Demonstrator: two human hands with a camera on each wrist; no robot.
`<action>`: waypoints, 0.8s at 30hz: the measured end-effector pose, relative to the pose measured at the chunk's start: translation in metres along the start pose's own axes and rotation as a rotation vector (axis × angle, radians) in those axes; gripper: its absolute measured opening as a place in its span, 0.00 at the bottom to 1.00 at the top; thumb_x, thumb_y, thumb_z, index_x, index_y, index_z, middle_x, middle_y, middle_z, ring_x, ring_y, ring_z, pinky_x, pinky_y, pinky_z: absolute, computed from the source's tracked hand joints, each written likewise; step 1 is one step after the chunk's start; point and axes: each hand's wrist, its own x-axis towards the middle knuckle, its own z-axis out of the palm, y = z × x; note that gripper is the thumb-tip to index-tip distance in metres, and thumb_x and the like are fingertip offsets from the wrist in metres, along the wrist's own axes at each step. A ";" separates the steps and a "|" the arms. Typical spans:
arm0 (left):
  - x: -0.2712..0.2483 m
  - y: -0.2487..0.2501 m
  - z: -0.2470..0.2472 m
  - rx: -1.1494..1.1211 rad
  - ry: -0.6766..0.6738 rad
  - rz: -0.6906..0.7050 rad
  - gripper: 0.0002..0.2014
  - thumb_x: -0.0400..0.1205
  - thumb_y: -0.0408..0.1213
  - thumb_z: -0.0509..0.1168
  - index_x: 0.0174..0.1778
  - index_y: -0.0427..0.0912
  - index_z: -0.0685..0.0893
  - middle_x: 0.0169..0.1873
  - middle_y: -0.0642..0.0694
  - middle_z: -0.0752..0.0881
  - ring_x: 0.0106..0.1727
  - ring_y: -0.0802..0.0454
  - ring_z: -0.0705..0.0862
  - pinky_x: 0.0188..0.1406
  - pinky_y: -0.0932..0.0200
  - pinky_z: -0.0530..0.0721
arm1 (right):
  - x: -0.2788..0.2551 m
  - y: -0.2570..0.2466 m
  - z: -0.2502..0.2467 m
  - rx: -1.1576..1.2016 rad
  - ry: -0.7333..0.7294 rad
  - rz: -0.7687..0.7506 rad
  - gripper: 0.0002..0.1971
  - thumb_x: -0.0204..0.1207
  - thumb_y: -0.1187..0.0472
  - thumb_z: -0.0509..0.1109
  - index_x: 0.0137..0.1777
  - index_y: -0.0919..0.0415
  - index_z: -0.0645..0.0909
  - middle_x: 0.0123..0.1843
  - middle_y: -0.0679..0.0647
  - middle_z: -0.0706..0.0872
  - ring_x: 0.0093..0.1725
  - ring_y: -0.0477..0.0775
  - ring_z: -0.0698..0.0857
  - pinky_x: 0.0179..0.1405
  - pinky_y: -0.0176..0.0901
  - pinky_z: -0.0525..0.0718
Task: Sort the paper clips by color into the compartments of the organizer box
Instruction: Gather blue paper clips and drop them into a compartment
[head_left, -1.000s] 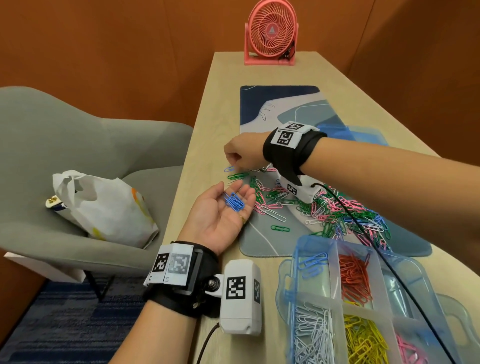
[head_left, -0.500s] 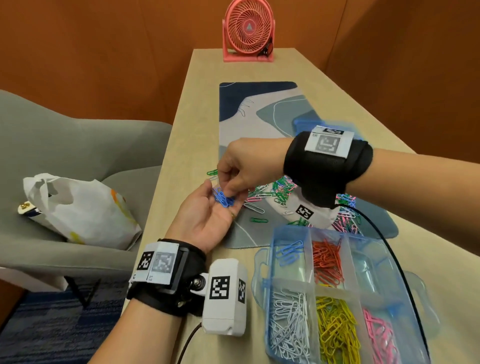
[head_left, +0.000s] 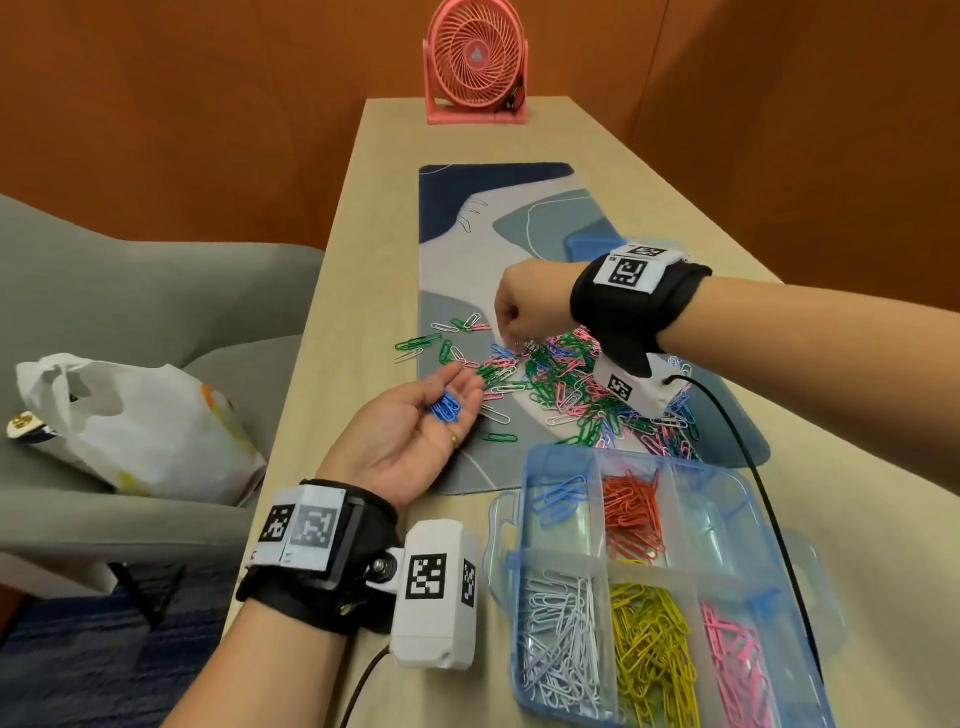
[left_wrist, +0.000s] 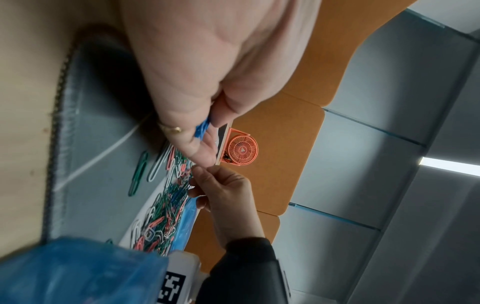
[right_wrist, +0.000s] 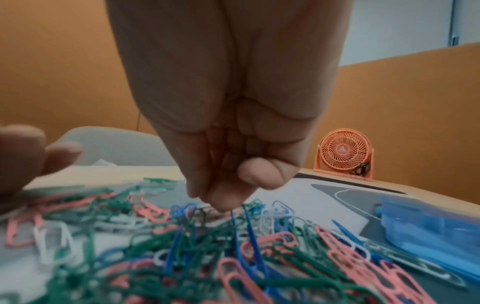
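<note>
Nearest, at the desk's near edge, the organizer box held sorted clips in its compartments. Just beyond it the left hand lay palm up, fingers relaxed, cradling blue paper clips. Farther on, above the mixed pile of paper clips on the desk mat, the right hand pinched a blue clip with its fingers bunched downward. A pink fan stood at the far edge.

Black wristbands with white tagged camera pods; gold ring

The organizer box runs off the head view's bottom edge
</note>
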 end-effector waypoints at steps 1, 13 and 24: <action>0.000 0.000 0.000 0.002 0.004 0.002 0.15 0.86 0.23 0.46 0.51 0.27 0.79 0.49 0.35 0.83 0.51 0.45 0.83 0.43 0.52 0.88 | 0.002 -0.001 0.002 -0.011 -0.010 0.001 0.06 0.74 0.59 0.73 0.39 0.59 0.89 0.38 0.54 0.91 0.33 0.47 0.83 0.26 0.32 0.73; 0.001 0.002 -0.001 0.014 0.006 0.011 0.14 0.86 0.23 0.47 0.53 0.27 0.79 0.49 0.34 0.83 0.50 0.44 0.83 0.46 0.48 0.87 | 0.005 -0.004 0.005 -0.011 -0.063 0.008 0.04 0.69 0.60 0.79 0.40 0.60 0.88 0.39 0.53 0.89 0.38 0.49 0.83 0.29 0.33 0.76; 0.000 0.003 -0.001 0.024 0.005 0.011 0.13 0.85 0.26 0.50 0.53 0.26 0.79 0.47 0.34 0.84 0.50 0.42 0.84 0.44 0.49 0.86 | 0.001 0.001 0.007 0.042 -0.082 0.006 0.09 0.71 0.60 0.77 0.33 0.54 0.81 0.33 0.48 0.83 0.36 0.48 0.79 0.30 0.35 0.75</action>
